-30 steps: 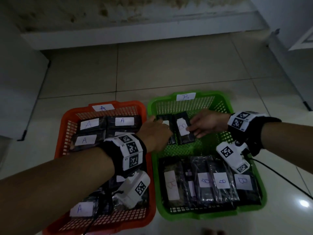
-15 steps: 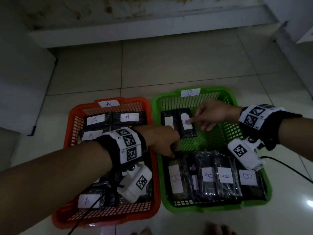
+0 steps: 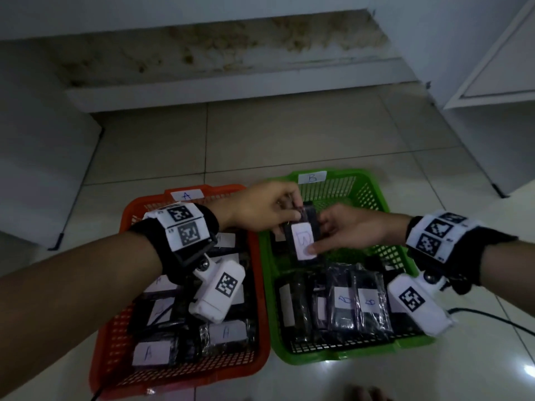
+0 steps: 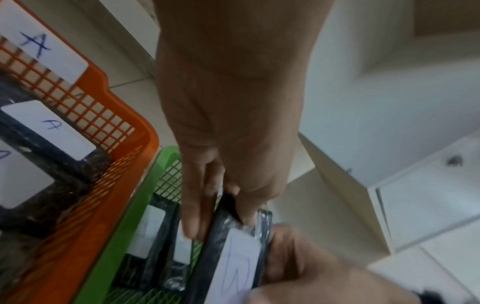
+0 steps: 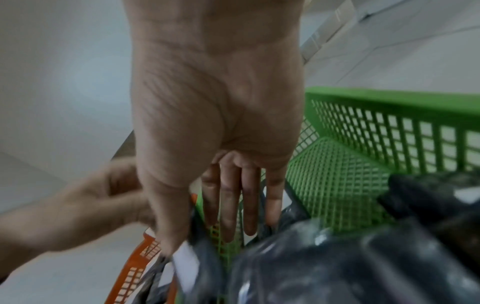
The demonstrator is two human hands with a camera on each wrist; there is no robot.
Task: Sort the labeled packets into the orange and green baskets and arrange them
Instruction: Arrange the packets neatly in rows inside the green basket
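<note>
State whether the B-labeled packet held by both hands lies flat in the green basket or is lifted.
Lifted: both hands grip the packet above the green basket.

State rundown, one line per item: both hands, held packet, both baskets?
left hand: pinches the far end of the held packet
right hand: grips the same packet, thumb on its label
held packet: label B, lifted over the green basket
green basket: tagged B, B packets in a row along the near side
orange basket: tagged A, holds A packets
</note>
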